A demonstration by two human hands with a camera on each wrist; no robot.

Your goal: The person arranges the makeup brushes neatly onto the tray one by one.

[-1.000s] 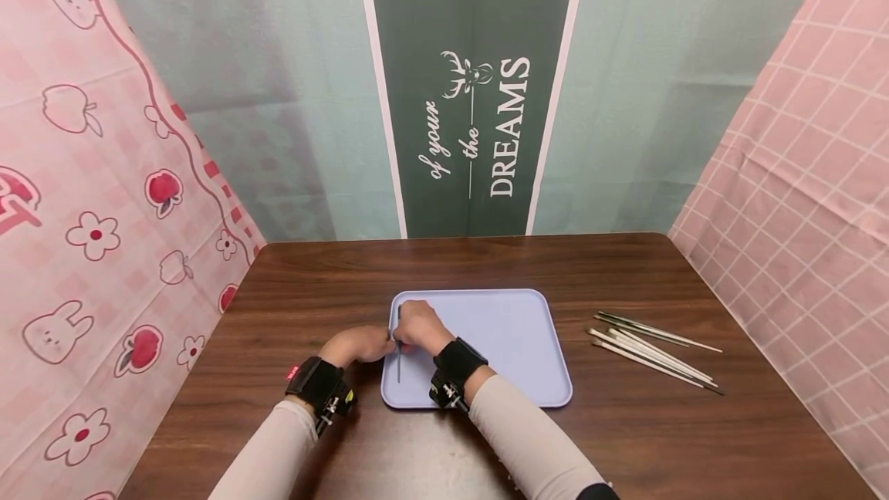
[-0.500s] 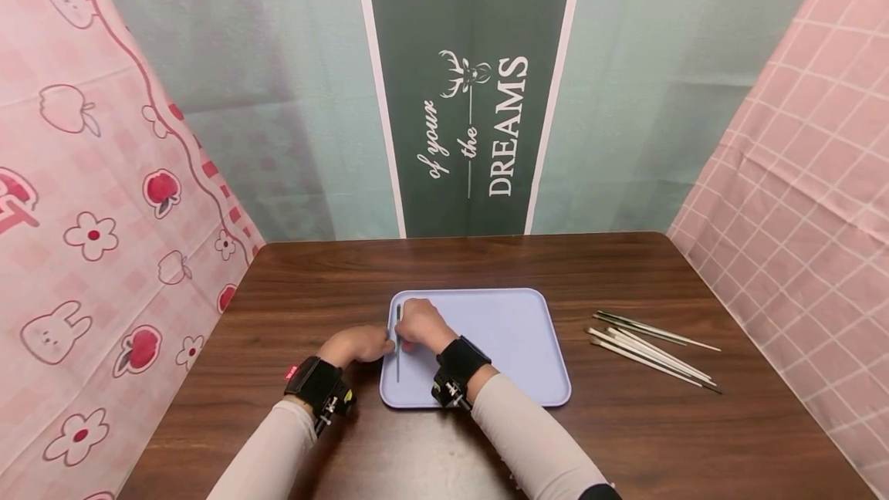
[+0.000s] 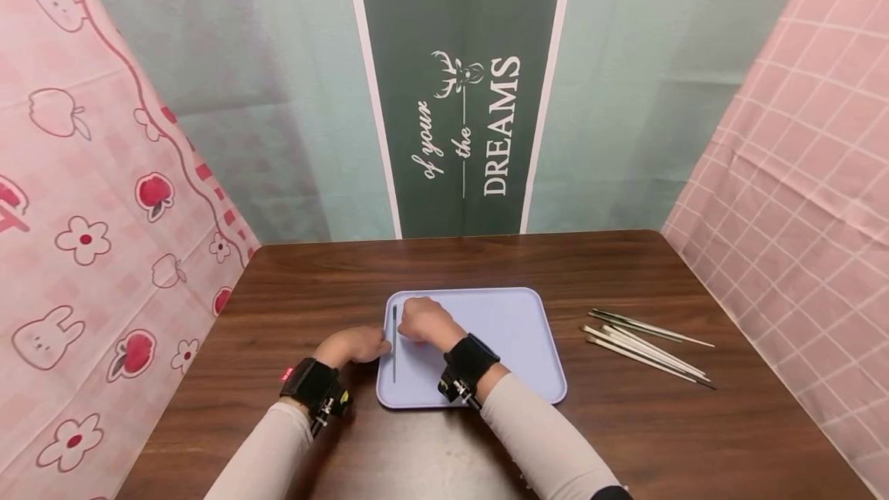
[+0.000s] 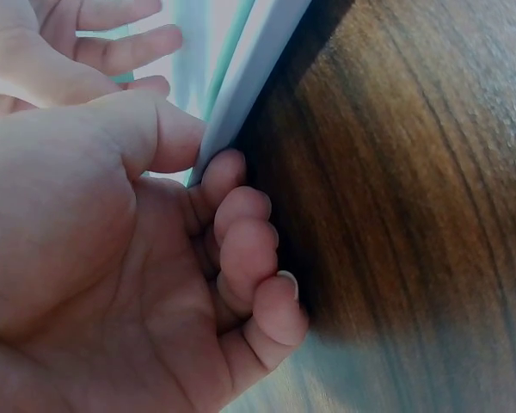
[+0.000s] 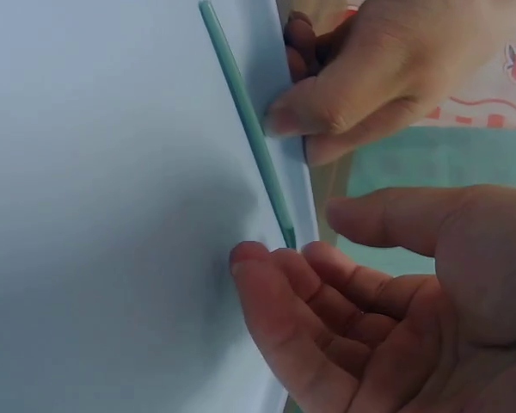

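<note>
A pale lavender tray lies on the wooden table, and a slim green paintbrush rests inside it along the left edge. My left hand grips that left rim: thumb on the inner side, fingers curled against the outside. In the right wrist view the left thumb tip lies right beside the handle of the paintbrush. My right hand is over the tray, just right of the paintbrush. Its thumb and fingers are spread apart with nothing between them, near one end of the brush.
Several thin brushes with pale and dark green handles lie in a loose bunch on the table, right of the tray. Patterned pink cloth hangs at the left, pink checked cloth at the right, and a green curtain at the back.
My right hand has let go of the paintbrush and drawn slightly right, leaving the brush lying along the tray's left edge. My left hand stays at the rim. The view has shifted a little.
</note>
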